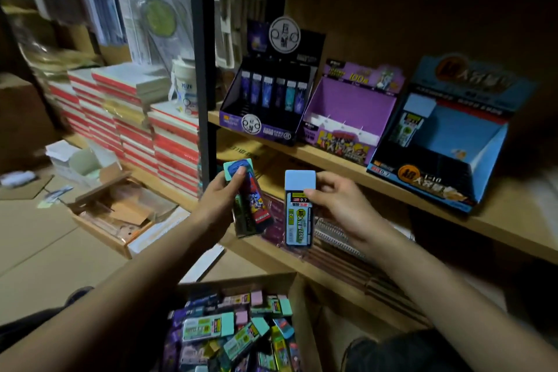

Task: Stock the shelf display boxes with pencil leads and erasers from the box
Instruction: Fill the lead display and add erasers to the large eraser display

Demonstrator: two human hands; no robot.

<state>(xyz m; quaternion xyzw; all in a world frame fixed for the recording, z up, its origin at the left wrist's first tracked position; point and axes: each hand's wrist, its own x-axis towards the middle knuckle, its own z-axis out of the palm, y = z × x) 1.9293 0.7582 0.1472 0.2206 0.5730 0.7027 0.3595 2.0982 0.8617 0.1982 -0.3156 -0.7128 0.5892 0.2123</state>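
Observation:
My left hand (222,195) grips a few lead cases with teal caps (249,202), held upright in front of the shelf. My right hand (338,202) pinches a single lead case with a light blue cap (299,211). Below my arms a cardboard box (297,287) holds several mixed lead cases and erasers. On the wooden shelf (392,187) stand three display boxes: a black and purple one (265,127) with several cases, a purple one (350,103) that looks empty, and a blue one (453,130) with one blue-capped case (409,124) at its left.
A black shelf post (203,69) rises left of the display boxes. Stacks of red-edged notebooks (136,118) fill the left side, with a white tub (184,84) on top. An open wooden tray (117,214) lies on the floor. Spiral notebooks (335,238) sit on the lower shelf.

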